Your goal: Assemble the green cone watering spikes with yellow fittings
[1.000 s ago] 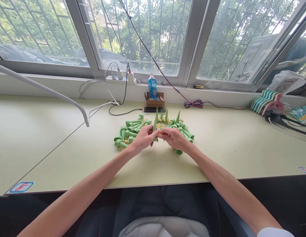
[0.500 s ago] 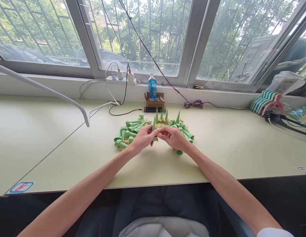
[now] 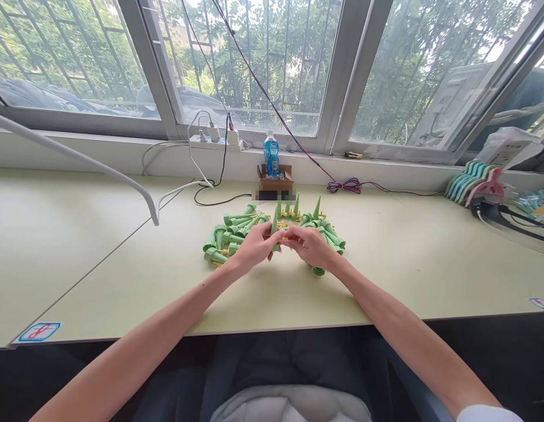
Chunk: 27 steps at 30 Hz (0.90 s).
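Observation:
My left hand (image 3: 256, 243) is closed round a green plastic watering spike (image 3: 274, 221), its pointed tip upward. Pinched in the fingers of my right hand (image 3: 310, 243) is a small yellow valve (image 3: 284, 235), which meets the side of the spike; the exact contact is hidden by my fingers. To the left lies a heap of green spikes (image 3: 236, 224), some with yellow parts. More green spikes (image 3: 331, 234) lie by my right hand, and several stand upright behind, with yellow valves (image 3: 293, 214) among them.
A small cardboard box (image 3: 276, 183) with a blue bottle (image 3: 271, 155) stands at the back by the windowsill. Cables (image 3: 344, 185) run along the rear of the table (image 3: 407, 252). A white metal arm (image 3: 100, 165) reaches in from the left. Hangers (image 3: 471, 183) and a black headset-like device (image 3: 509, 214) sit at right.
Both hands stay almost where they were, still at the same spike and yellow valve. Only a very slight shift of the view and fingers shows.

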Tool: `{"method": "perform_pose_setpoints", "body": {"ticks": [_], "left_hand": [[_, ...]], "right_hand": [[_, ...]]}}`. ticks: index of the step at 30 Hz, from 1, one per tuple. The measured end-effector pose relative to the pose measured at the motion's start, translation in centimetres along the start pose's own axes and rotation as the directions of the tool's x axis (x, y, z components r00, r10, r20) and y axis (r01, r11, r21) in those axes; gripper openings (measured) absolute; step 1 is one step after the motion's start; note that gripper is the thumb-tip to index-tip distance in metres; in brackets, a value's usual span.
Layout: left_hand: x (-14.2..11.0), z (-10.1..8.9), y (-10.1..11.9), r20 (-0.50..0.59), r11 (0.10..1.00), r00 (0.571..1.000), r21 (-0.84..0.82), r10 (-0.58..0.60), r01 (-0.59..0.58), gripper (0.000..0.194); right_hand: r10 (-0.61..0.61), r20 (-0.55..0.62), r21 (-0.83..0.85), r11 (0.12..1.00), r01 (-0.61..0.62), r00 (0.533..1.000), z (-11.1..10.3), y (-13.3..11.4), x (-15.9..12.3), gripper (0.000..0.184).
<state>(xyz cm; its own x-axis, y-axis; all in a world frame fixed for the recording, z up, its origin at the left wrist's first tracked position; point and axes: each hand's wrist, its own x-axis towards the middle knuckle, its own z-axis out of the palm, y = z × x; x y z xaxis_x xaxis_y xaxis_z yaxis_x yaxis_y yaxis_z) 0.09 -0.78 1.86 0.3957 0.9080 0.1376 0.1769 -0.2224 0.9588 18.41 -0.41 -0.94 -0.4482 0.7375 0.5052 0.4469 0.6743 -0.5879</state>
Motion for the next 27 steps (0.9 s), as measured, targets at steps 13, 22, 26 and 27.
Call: {"method": "perform_pose_setpoints", "body": {"ticks": [13,22,26,27], "left_hand": [[-0.01,0.0,-0.14,0.007,0.998,1.0,0.05,0.023,-0.023,0.032],[0.05,-0.16,-0.56,0.017,0.995,0.998,0.076,0.059,-0.06,0.03],[0.08,-0.23,-0.77,0.01,0.993,0.998,0.092,0.068,-0.069,0.03],[0.09,-0.24,-0.81,0.008,0.993,0.997,0.093,0.07,-0.071,0.03]], "right_hand": [[-0.019,0.02,-0.012,1.0,0.019,1.0,-0.09,-0.16,0.06,0.019],[-0.002,0.02,0.0,1.0,0.002,1.0,-0.09,-0.36,0.09,0.021],[0.005,0.014,0.007,1.0,-0.005,1.0,-0.07,-0.37,0.1,0.022],[0.007,0.015,0.007,1.0,-0.007,1.0,-0.06,-0.36,0.09,0.022]]}}
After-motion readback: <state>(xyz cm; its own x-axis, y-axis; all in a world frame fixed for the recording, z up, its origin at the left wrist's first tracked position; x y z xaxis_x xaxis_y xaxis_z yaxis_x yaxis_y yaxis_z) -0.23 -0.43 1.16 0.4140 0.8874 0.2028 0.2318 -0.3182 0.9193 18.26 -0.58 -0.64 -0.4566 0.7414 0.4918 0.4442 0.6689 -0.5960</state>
